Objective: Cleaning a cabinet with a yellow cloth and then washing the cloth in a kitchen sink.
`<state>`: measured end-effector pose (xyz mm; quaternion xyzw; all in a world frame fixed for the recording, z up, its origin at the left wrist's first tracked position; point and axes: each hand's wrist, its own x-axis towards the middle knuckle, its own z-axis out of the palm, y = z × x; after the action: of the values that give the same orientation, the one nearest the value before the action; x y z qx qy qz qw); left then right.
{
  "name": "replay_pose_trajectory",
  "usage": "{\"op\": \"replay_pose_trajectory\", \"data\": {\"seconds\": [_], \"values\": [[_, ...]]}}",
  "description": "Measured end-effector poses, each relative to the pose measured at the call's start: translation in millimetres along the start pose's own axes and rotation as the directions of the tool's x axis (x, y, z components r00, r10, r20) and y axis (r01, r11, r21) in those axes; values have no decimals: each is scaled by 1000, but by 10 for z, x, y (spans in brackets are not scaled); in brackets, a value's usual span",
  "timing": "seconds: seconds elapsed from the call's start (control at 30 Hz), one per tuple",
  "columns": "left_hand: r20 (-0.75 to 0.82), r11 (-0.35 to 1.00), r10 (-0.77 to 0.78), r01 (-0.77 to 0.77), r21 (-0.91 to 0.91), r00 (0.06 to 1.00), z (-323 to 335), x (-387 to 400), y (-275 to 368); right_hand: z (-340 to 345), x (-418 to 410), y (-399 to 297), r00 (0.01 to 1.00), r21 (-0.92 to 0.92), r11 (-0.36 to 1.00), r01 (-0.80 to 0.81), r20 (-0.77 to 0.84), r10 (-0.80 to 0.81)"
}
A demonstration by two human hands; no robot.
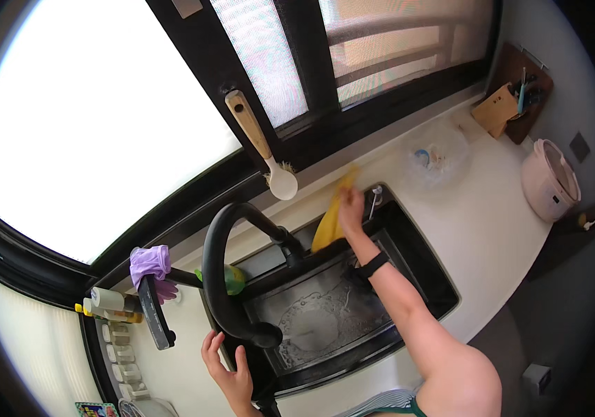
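Note:
My right hand (351, 211) grips a yellow cloth (327, 232), which lies along the back rim of a black sink (425, 271) and is blurred at its upper end. A dark band circles that wrist. My left hand (230, 372) is at the sink's left side with its fingers apart and nothing in them. It is close to the spout end of a tall black gooseneck faucet (212, 266); whether they touch, I cannot tell. Foamy water (310, 326) covers part of the sink floor. My right forearm hides part of the basin.
A dish brush (251, 125) hangs by the window. Purple rubber gloves (150, 265) drape over a black holder, near a green bottle (235, 280). Rightward are a metal dispenser (376, 197), a clear plastic bag (435, 154), a knife block (495, 110) and a pink rice cooker (545, 182).

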<state>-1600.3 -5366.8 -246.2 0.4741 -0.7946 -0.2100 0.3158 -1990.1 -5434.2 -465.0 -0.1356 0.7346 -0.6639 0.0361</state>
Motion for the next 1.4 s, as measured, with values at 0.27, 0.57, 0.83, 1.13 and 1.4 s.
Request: {"op": "replay_pose_trajectory", "data": {"seconds": [0.27,0.57,0.83,1.13,1.4], "values": [[5,1000,3,-2,-19,1000,-47,-11,56,123,1054,-475,847,-11,999,39,-530,-39],[-8,1000,5,-5,-4,1000,47,43,75,781,-355,-538,846,-157,871,465,368,-385],[-13,999,-32,32,9,999,125,-63,-25,734,-135,-655,73,259,377,889,733,-676],[-62,998,36,-39,-53,997,194,7,84,151,-398,-109,372,76,576,814,693,-618],[-82,950,-38,11,-312,996,403,-102,-101,-316,-830,57,607,-150,713,685,659,-444]]}}
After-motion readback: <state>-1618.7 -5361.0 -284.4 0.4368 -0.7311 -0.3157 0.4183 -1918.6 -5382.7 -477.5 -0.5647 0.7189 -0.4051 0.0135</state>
